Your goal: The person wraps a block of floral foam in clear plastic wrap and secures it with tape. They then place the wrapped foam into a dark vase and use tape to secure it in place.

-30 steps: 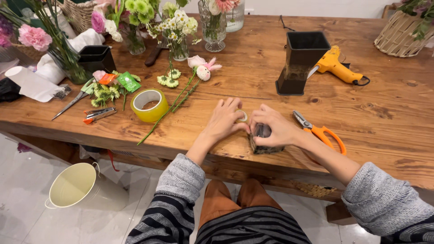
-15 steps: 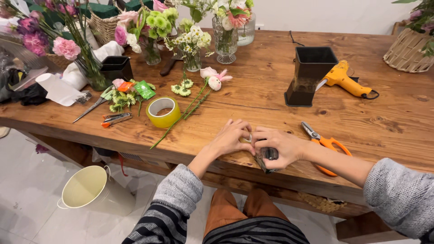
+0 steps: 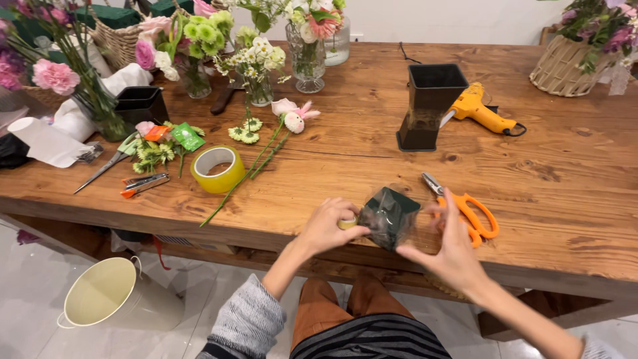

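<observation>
Small dark pot (image 3: 390,216) wrapped in clear film, lifted at the near table (image 3: 565,199) edge. Left hand (image 3: 327,226) pinches a small tape roll (image 3: 347,223) against it; right hand (image 3: 452,249) steadies it, fingers spread. Orange scissors (image 3: 468,209) lie just behind.

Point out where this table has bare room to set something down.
Bare wood lies right of the orange scissors and below the yellow glue gun, and between the yellow tape roll and the tall black pot. The left side, around the flower vases, is crowded.
</observation>
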